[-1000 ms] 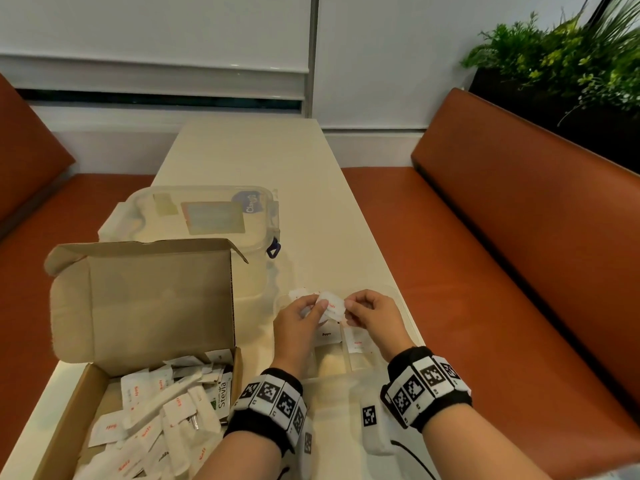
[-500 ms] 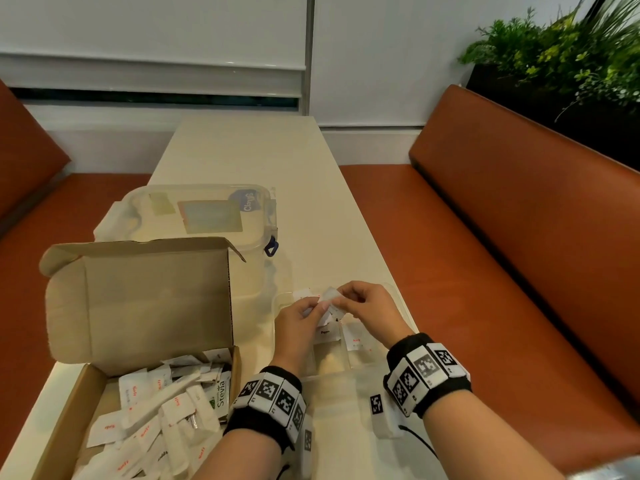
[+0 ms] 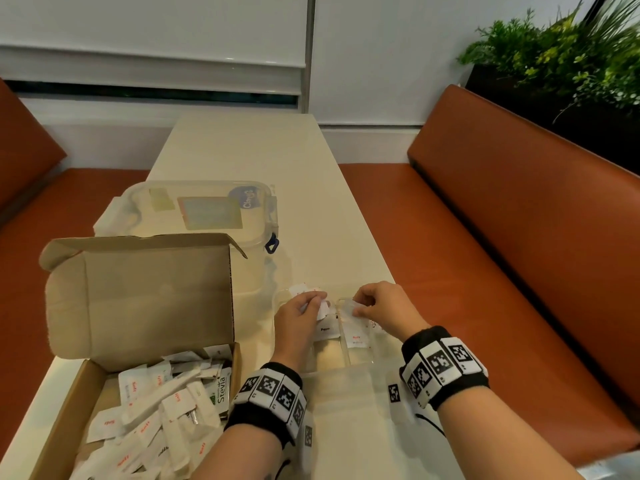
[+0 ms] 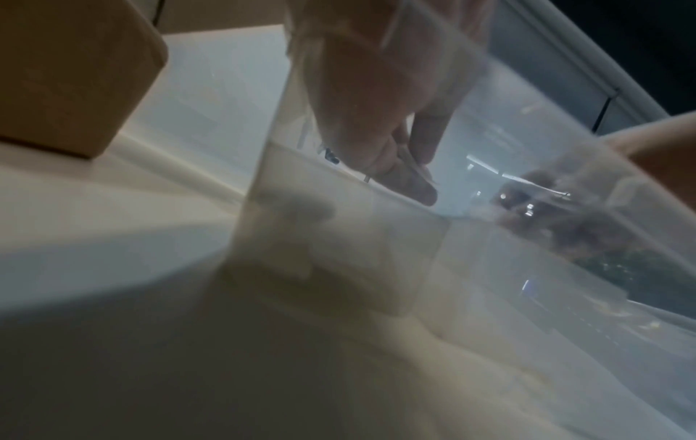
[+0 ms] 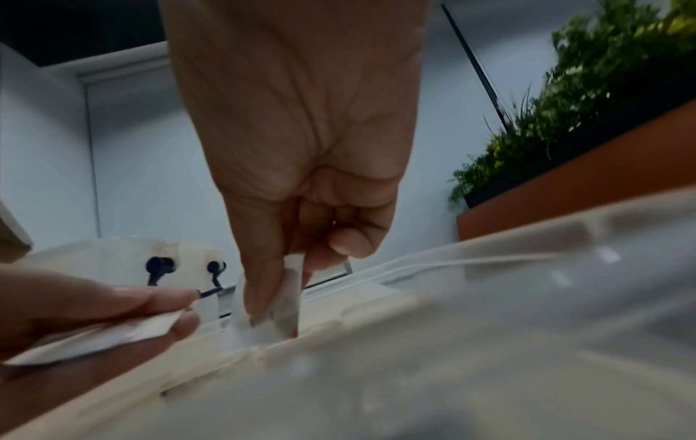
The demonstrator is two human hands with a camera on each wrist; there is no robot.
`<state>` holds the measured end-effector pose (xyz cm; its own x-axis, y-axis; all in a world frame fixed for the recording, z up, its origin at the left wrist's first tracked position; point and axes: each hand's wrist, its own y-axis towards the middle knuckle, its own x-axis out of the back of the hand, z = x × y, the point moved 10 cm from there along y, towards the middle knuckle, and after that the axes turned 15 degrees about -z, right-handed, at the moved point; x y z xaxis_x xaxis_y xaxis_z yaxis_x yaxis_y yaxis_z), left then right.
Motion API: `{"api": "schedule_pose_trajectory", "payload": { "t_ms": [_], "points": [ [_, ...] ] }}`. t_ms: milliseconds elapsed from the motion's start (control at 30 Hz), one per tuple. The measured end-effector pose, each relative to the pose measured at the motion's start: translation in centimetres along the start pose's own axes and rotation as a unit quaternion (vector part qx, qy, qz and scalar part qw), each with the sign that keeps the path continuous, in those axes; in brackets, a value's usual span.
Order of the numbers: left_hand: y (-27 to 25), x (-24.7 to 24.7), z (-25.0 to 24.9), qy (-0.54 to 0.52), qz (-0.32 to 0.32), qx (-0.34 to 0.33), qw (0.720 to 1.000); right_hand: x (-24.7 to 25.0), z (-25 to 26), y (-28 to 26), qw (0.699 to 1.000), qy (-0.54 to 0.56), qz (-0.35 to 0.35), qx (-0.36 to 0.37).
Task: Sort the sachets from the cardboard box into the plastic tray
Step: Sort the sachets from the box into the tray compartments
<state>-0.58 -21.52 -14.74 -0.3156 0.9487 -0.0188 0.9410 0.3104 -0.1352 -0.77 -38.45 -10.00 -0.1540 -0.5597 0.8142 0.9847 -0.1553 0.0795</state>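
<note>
The open cardboard box [image 3: 138, 299] stands at the left with several white sachets [image 3: 166, 403] piled in it. The clear plastic tray [image 3: 330, 358] lies to its right, with a "Pepper" sachet [image 3: 325, 330] and a "Salt" sachet [image 3: 356, 339] in neighbouring compartments. My left hand [image 3: 317, 301] holds a small bunch of sachets [image 5: 94, 336] over the tray's far left part. My right hand [image 3: 360, 308] pinches one white sachet [image 5: 290, 297] between thumb and forefinger, its lower end down in the compartment with the "Salt" sachet. In the left wrist view my left fingers [image 4: 395, 166] show blurred through the tray wall.
A clear lidded container [image 3: 201, 213] with a blue clip stands behind the box. A translucent lid [image 3: 363, 410] lies in front of the tray under my wrists. Orange benches [image 3: 502, 271] flank the narrow table [image 3: 242, 150]; plants [image 3: 554, 53] are at the far right.
My hands were together on the bunch of sachets. The right hand has drawn one sachet away to the right and lowered it into the tray; the left keeps the others.
</note>
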Motion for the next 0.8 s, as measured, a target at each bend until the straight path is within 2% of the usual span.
{"api": "schedule_pose_trajectory", "payload": {
  "t_ms": [100,267,567,800],
  "points": [
    [0.0,0.0,0.0,0.005,0.005,-0.004,1.0,-0.4,-1.0,-0.2,0.998,-0.063,0.026,0.001],
    [0.1,-0.1,0.1,0.005,0.009,-0.009,1.0,-2.8,-1.7,-1.1,0.993,-0.074,0.087,-0.012],
    [0.0,-0.3,0.3,0.01,0.023,-0.011,1.0,-3.4,-0.6,-1.4,0.988,-0.112,0.087,0.056],
    [0.0,-0.5,0.3,0.011,0.034,-0.014,0.999,-3.4,-0.5,-2.1,0.99,-0.107,0.057,0.067]
  ]
}}
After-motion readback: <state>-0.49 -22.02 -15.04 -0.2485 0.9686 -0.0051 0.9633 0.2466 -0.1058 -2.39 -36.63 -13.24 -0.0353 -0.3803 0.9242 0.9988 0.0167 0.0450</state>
